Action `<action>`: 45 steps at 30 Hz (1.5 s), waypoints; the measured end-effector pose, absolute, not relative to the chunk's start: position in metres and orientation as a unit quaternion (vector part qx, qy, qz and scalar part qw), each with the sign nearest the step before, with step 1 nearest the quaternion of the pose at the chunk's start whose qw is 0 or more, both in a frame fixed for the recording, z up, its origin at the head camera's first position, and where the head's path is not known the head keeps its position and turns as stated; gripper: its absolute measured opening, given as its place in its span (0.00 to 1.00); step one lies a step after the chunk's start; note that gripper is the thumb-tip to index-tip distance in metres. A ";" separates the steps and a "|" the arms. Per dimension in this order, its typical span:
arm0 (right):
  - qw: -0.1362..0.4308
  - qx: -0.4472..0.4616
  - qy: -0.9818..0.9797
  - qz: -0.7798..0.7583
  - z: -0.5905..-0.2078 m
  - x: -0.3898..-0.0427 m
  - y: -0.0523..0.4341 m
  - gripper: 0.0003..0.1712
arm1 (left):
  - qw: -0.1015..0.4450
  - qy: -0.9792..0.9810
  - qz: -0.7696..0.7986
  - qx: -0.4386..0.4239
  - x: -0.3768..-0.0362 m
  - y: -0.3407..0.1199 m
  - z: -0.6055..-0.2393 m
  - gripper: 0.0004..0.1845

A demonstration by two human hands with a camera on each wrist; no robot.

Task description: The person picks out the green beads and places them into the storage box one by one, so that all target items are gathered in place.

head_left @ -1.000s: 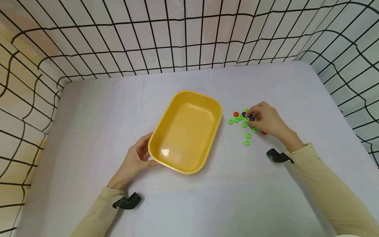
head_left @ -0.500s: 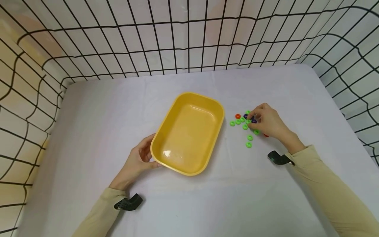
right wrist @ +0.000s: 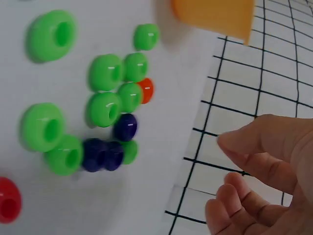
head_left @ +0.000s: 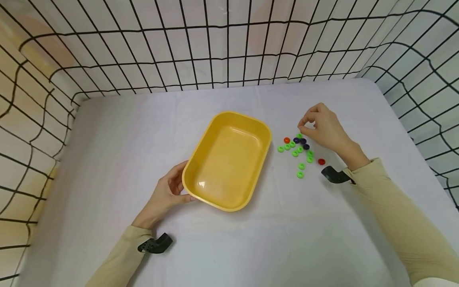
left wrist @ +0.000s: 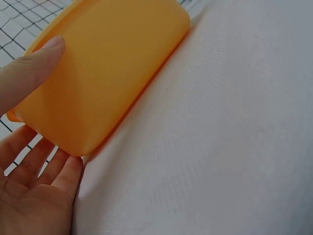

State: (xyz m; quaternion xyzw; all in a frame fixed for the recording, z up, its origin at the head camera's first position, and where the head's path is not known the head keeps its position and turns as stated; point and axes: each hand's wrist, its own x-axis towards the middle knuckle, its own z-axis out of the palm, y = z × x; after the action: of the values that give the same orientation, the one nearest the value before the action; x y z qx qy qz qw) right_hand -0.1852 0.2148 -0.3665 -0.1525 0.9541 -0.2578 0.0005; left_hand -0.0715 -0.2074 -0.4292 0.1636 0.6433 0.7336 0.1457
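I'm holding my right hand (head_left: 322, 125) just above the beads (head_left: 299, 149), fingers curled as if pinching, though I can't tell whether anything is between them. The yellow tray (head_left: 263, 133) is lying at nine o'clock from it, long axis diagonal, with my left hand (head_left: 168, 193) gripping its near corner.

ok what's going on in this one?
A person sits at a white table. The left hand holds the near corner of an empty yellow tray. The right hand is raised, fingertips together, above a cluster of green, purple and red beads; whether it pinches one is unclear.
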 end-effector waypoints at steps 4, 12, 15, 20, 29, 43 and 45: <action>0.074 -0.155 0.961 -0.216 -0.363 -0.184 0.212 0.05 | 0.146 0.645 0.733 0.159 -0.072 -0.209 -0.428 0.47; 0.132 -0.147 0.963 -0.183 -0.386 -0.171 0.215 0.12 | 0.149 0.646 0.732 0.159 -0.071 -0.210 -0.428 0.47; 0.122 -0.151 0.963 -0.188 -0.388 -0.170 0.216 0.11 | 0.149 0.646 0.731 0.159 -0.071 -0.210 -0.429 0.47; 0.112 -0.154 0.963 -0.191 -0.376 -0.173 0.213 0.11 | 0.152 0.646 0.730 0.159 -0.071 -0.208 -0.429 0.47; 0.056 -0.217 0.955 -0.193 -0.320 -0.204 0.161 0.10 | 0.156 0.645 0.730 0.163 -0.072 -0.206 -0.429 0.47; 0.170 -0.284 0.942 -0.055 -0.323 -0.225 0.021 0.04 | 0.139 0.650 0.730 0.158 -0.071 -0.207 -0.428 0.48; 0.182 -0.281 0.942 -0.036 -0.335 -0.225 0.016 0.04 | 0.141 0.650 0.730 0.156 -0.071 -0.205 -0.428 0.48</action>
State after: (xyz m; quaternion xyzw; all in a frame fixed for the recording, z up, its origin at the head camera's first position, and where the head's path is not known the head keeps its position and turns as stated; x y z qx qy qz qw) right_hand -0.2248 0.0160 -0.3346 -0.2813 0.9415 -0.0362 0.1820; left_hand -0.0711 -0.2055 -0.4280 0.1564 0.6502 0.7300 0.1409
